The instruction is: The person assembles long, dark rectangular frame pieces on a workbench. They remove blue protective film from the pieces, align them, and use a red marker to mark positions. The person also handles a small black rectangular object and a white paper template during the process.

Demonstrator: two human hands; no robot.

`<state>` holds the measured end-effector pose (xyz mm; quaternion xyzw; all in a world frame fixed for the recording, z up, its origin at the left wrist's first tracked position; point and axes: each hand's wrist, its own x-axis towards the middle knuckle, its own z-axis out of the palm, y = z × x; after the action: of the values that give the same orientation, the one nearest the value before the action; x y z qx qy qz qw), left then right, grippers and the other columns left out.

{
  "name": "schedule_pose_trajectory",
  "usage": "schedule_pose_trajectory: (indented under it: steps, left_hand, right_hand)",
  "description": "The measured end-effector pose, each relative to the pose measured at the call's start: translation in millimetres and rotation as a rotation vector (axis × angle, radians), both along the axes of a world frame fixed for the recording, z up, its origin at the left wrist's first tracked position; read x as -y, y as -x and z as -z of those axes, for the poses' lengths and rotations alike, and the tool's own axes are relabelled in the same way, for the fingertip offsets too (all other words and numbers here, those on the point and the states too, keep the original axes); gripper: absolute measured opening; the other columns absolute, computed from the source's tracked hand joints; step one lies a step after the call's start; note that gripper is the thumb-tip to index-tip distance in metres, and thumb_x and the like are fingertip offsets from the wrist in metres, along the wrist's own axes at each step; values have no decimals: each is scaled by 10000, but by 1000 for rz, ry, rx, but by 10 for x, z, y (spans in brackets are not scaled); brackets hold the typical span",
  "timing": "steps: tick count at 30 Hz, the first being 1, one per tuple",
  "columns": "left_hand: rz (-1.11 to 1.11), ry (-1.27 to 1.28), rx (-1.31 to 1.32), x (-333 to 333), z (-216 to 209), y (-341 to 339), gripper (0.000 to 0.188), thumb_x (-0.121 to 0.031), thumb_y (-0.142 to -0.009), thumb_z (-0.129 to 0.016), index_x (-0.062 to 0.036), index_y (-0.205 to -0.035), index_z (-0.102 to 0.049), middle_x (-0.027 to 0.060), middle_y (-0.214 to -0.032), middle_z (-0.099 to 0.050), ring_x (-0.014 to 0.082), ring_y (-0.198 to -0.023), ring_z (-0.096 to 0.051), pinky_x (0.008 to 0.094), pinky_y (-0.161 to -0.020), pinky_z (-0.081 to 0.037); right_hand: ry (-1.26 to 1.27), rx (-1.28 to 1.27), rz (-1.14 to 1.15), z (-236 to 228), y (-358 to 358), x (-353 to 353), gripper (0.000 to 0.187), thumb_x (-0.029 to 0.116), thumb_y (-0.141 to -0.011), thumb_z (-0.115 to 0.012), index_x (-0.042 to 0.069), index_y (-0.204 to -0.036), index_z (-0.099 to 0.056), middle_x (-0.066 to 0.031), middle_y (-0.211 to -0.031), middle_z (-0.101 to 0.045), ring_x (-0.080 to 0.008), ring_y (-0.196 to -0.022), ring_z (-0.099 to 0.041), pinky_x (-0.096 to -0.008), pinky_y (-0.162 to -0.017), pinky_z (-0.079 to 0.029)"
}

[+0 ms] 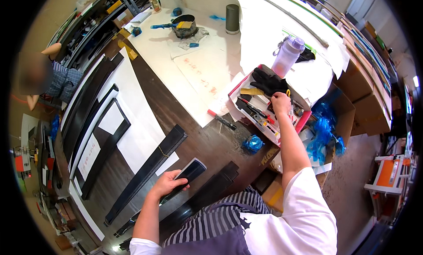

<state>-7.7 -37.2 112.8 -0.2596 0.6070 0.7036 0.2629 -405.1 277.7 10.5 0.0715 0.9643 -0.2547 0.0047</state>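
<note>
My left hand (168, 183) is closed round a glossy black trim strip (194, 168), whose squared end points up and to the right. Its other end runs back under my forearm. My right hand (281, 103) reaches into a red-and-white box (303, 121) at the table's right side. The fingers there are pinched together; whatever they hold is hidden. Beside them lie a black glove (267, 82) and a small yellow loop (288, 92). Markers (260, 112) and other small tools fill the box. Left of my left hand rests a banded bundle of black strips (147, 173).
More black strips (86, 107) lie on white sheets at left. A marker (222, 119) and blue tape roll (253, 143) sit near the box. Behind stand a purple bottle (288, 57), dark cylinder (232, 19) and pot (185, 30). Another person (66, 81) is at far left.
</note>
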Motion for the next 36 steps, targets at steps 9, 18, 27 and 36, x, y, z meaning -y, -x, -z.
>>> schedule_pose_trajectory:
  steps: [9,18,27,36]
  left_hand:
    - [22,-15,10,18,11,22,191,-155,-913,-686,-2,-1023,-656,69,-842,-702,124,-729,-646,263,-708,-511]
    - [-3,-17,17,29,-10,2,181,-147,-916,-683,-7,-1027,-658,64,-851,-701,116,-727,-644,259,-710,-512]
    - [-13,-7,7,4,-141,-27,185,-139,-914,-679,-8,-1042,-650,71,-862,-702,127,-750,-649,270,-730,-514]
    - [3,7,5,-2,-97,-23,171,-122,-908,-670,2,-1022,-641,106,-866,-715,149,-750,-674,281,-726,-536]
  right_hand:
    - [-189,97,-47,41,52,75,271,272,-852,-577,164,-1051,-728,-175,-1029,-707,-390,-956,-672,-483,-838,-535]
    - [11,71,45,-2,48,55,221,198,-778,-626,173,-938,-776,-153,-940,-727,-342,-923,-691,-425,-832,-542]
    - [916,114,40,-97,-23,-156,113,83,-784,-680,9,-857,-724,21,-647,-580,-75,-556,-521,-210,-470,-382]
    - [447,-364,-158,24,-145,-360,266,88,-759,-683,12,-1014,-692,-151,-844,-642,-277,-760,-625,-363,-747,-510]
